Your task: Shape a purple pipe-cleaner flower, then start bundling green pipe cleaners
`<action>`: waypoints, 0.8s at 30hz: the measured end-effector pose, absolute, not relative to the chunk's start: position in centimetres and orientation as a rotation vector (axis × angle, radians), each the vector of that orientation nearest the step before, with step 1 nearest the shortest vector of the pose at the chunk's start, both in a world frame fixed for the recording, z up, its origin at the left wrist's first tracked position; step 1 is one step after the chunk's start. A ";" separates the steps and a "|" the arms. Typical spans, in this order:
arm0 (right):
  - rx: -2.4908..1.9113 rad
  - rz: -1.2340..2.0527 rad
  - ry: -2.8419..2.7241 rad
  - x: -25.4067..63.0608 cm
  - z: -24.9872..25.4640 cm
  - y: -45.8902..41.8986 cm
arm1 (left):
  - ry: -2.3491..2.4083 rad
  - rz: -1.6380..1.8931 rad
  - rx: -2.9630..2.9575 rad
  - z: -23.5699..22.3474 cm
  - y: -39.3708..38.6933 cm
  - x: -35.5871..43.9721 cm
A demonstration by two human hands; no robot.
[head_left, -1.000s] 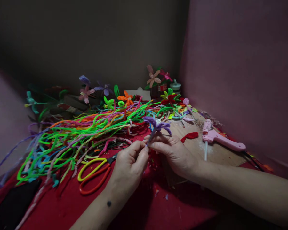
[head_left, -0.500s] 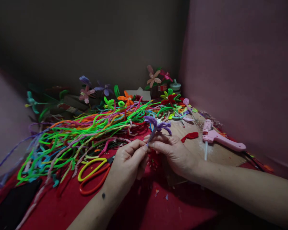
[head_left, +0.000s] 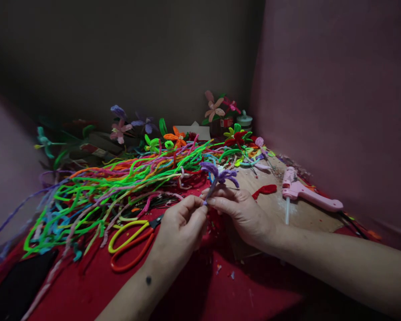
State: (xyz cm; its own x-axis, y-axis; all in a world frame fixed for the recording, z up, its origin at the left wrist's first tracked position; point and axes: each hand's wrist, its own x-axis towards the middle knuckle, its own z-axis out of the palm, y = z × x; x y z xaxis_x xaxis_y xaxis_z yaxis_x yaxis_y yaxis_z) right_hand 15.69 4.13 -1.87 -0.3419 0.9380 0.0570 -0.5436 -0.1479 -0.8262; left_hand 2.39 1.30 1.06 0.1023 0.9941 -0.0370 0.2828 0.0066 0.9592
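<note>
- Fingers [head_left: 198, 218] of the left hand [head_left: 177, 225]: thumb and forefinger pinched together on the narrow lower tip of the purple flower [head_left: 221, 176].
- Fingers of the right hand [head_left: 249, 218]: also gripping the flower, thumb on the near side of the stem, just above the left fingertips.
- Position of the purple flower: held up in front of the person, between both hands; petals beyond the left fingertips and slightly to the right.
- Long axis: slanting from the tip at lower left to the spread petals at upper right, with a whitish centre between the petals.
- Nearer hand: right for stem and petals, left for the bottom tip; hands almost touching there.
- Left of the hands: scissors [head_left: 132, 245], handles toward the person, just beside the left wrist; beyond, a heap of fuzzy wires [head_left: 120, 178].
- Right of the hands: red petal [head_left: 264, 190] and pink glue gun [head_left: 296, 190], both on the tan board [head_left: 307, 218].
- Surface: red cloth [head_left: 177, 294] beneath, with small scraps near the hands.
- Container: lidded jar [head_left: 244, 120] at the back, contents not discernible; pink flowers [head_left: 214, 110] just to its left, footing too dark to tell.
</note>
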 end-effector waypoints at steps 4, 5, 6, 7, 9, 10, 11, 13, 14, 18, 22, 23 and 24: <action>-0.634 1.646 -0.970 15.6 -1.9 4.1 | 1.566 1.064 1.992 0.0 1.2 2.1; -0.645 1.616 -1.002 15.6 -1.9 4.1 | 1.589 1.058 2.110 -0.3 1.2 2.0; -0.653 1.584 -1.040 15.6 -2.0 4.2 | 1.589 1.044 2.201 -0.6 1.2 2.0; -0.659 1.553 -1.078 15.6 -2.0 4.2 | 1.570 1.034 2.256 -0.8 1.2 1.9; -0.663 1.524 -1.120 15.6 -2.1 4.3 | 1.524 1.073 2.243 -0.7 1.3 1.8; -0.659 1.539 -1.118 15.6 -2.1 4.3 | 1.509 1.109 2.176 -0.5 1.3 1.9; -0.648 1.565 -1.107 15.6 -2.2 4.3 | 1.497 1.143 2.078 -0.2 1.3 1.9; -0.604 1.630 -1.081 15.6 -2.3 4.2 | 1.477 1.151 1.841 0.4 1.3 2.0; -0.579 1.662 -1.071 15.6 -2.4 4.2 | 1.457 1.134 1.729 0.6 1.2 2.1; -0.539 1.702 -1.070 15.7 -2.5 4.3 | 1.342 1.035 1.458 1.1 1.2 2.2; -0.593 1.654 -1.108 15.9 -2.0 4.3 | 1.235 0.953 1.361 1.2 1.3 2.0; -0.612 1.645 -1.119 15.9 -1.8 4.3 | 1.207 0.933 1.350 1.3 1.4 1.8; -0.624 1.639 -1.127 15.9 -1.7 4.3 | 1.185 0.917 1.350 1.4 1.4 1.7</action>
State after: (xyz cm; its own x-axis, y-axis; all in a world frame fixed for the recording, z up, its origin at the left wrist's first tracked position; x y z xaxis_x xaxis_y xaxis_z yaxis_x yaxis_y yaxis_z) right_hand 15.86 4.31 -1.70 -0.3577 0.9261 0.1196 -0.4435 -0.0557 -0.8945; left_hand 1.68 1.43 1.44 0.2099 0.9732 -0.0943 0.1521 0.0628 0.9864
